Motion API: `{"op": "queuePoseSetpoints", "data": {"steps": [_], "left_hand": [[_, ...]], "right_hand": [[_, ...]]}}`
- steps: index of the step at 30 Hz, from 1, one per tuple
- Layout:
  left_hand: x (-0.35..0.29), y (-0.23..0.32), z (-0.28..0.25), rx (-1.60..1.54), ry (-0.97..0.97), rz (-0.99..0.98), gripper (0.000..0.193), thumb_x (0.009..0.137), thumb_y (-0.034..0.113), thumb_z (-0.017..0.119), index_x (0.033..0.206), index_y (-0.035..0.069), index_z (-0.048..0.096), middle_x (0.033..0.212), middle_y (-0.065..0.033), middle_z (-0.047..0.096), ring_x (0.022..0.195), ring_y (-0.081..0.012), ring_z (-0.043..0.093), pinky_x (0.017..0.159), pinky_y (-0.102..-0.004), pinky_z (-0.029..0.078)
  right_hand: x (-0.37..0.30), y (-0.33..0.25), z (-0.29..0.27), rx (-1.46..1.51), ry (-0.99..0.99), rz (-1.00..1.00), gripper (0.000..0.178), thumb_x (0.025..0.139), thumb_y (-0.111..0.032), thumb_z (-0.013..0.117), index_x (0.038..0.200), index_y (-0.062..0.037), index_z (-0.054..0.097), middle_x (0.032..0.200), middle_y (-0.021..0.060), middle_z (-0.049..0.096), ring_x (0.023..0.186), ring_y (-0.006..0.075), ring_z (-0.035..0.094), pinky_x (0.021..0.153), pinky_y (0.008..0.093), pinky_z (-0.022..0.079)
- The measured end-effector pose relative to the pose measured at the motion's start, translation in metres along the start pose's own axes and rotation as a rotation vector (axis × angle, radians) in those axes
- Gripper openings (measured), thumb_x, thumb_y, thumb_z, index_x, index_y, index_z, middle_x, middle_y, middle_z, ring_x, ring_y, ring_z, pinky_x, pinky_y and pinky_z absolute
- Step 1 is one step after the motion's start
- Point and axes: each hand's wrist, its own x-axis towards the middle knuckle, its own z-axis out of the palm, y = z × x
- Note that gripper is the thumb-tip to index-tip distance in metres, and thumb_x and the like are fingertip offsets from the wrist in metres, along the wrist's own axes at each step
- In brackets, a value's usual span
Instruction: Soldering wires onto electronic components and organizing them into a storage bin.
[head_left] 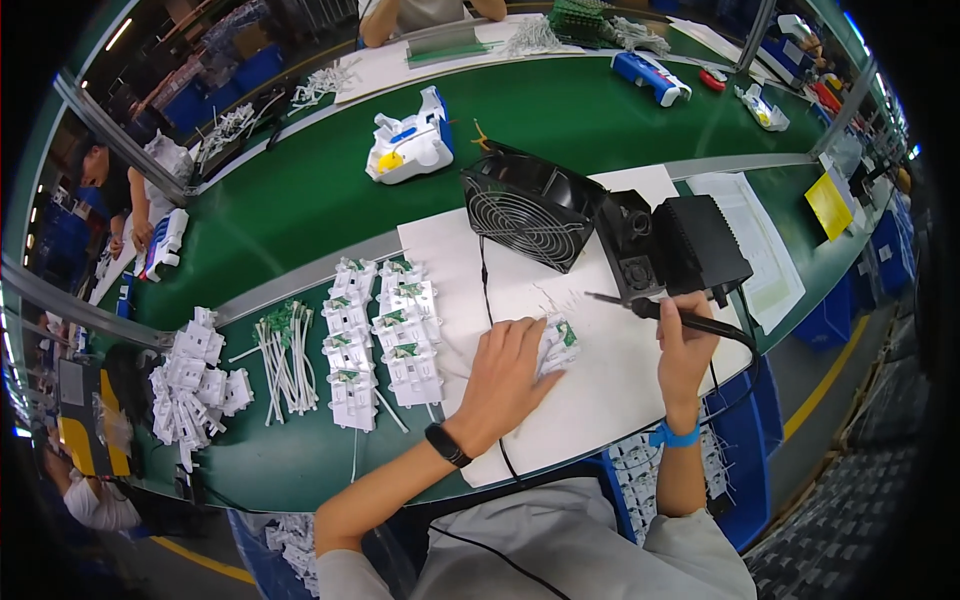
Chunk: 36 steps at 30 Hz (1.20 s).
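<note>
My left hand [505, 375], a dark band on its wrist, lies over a small white plastic housing [563, 352] with a green circuit board [565, 333] at its top. The fingers hold it against the white work sheet [600, 430] and partly cover it. In my right hand [685, 350], which has a blue wrist strap, is a soldering iron [712, 325] held like a pen. Its thin tip points left, above the sheet and apart from the board. Fine wire ends [570, 300] lie just beyond the housing.
A black fan [530, 205] and a black soldering station [700, 245] stand behind my hands. To the left are two rows of white housings with boards [408, 335], bundled white cables [290, 360] and a pile of housings [200, 385]. White-blue casings [412, 140] sit on the green belt [300, 200].
</note>
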Motion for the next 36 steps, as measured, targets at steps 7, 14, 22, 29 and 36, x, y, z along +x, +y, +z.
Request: {"op": "queuePoseSetpoints", "data": {"steps": [7, 14, 22, 29, 36], "left_hand": [[-0.010, -0.017, -0.004, 0.059, -0.041, 0.152, 0.055, 0.084, 0.014, 0.075, 0.135, 0.005, 0.057, 0.138, -0.0150, 0.054, 0.126, -0.0354, 0.049, 0.107, -0.0423, 0.041], [-0.007, -0.020, -0.005, 0.251, -0.114, 0.250, 0.054, 0.083, 0.011, 0.073, 0.135, 0.015, 0.062, 0.139, -0.0146, 0.052, 0.125, -0.0364, 0.050, 0.104, -0.0444, 0.044], [-0.005, -0.023, -0.006, 0.250, -0.138, 0.269, 0.055, 0.083, 0.011, 0.073, 0.136, 0.014, 0.062, 0.139, -0.0153, 0.053, 0.124, -0.0361, 0.051, 0.101, -0.0446, 0.045], [-0.005, -0.025, -0.008, 0.251, -0.137, 0.279, 0.055, 0.083, 0.013, 0.073, 0.137, 0.014, 0.062, 0.139, -0.0154, 0.053, 0.123, -0.0356, 0.052, 0.100, -0.0435, 0.046], [-0.005, -0.025, -0.009, 0.253, -0.130, 0.263, 0.055, 0.084, 0.013, 0.073, 0.137, 0.016, 0.062, 0.139, -0.0138, 0.053, 0.123, -0.0340, 0.052, 0.100, -0.0423, 0.046]], "right_hand": [[-0.009, 0.033, 0.012, 0.091, 0.032, -0.142, 0.019, 0.096, -0.002, 0.059, 0.083, -0.0057, 0.045, 0.075, 0.0016, 0.050, 0.067, 0.0075, 0.041, 0.063, 0.0232, 0.034], [-0.016, 0.040, 0.007, 0.149, -0.032, -0.155, 0.024, 0.093, -0.011, 0.064, 0.081, -0.0037, 0.045, 0.067, 0.0032, 0.049, 0.062, 0.0077, 0.039, 0.056, 0.0252, 0.032], [-0.017, 0.041, 0.007, 0.096, -0.106, -0.167, 0.027, 0.093, -0.015, 0.065, 0.079, -0.0022, 0.047, 0.066, 0.0038, 0.050, 0.059, 0.0084, 0.038, 0.053, 0.0262, 0.031], [-0.021, 0.047, -0.001, -0.012, -0.152, -0.294, 0.026, 0.092, -0.017, 0.068, 0.080, -0.0023, 0.050, 0.063, 0.0065, 0.053, 0.054, 0.0123, 0.044, 0.051, 0.0273, 0.035], [-0.021, 0.044, 0.001, -0.014, -0.152, -0.347, 0.022, 0.090, -0.015, 0.068, 0.081, -0.0025, 0.052, 0.063, 0.0090, 0.058, 0.051, 0.0156, 0.050, 0.049, 0.0287, 0.039]]}}
